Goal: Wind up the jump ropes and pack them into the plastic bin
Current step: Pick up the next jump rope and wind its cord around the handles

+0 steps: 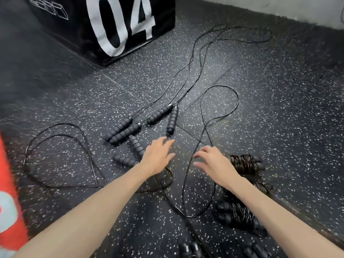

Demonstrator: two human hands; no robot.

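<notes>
Speckled black rubber floor [260, 108] beside black "04" box [115, 25].

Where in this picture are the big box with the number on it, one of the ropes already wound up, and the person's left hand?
Numbered box [119, 25]: head view, on the white "04" face.
Wound rope [243, 162]: head view, on its coiled cord.
Left hand [158, 155]: head view, on the back of the hand.

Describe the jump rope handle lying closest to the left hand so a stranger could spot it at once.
Start at the big black box marked 04 and come down the speckled floor to the cluster of black ribbed handles. The one meant is the nearest handle, just left of the left hand. Unlike the others, it lies nearly crosswise, below the rest, its right end reaching the wrist.
</notes>
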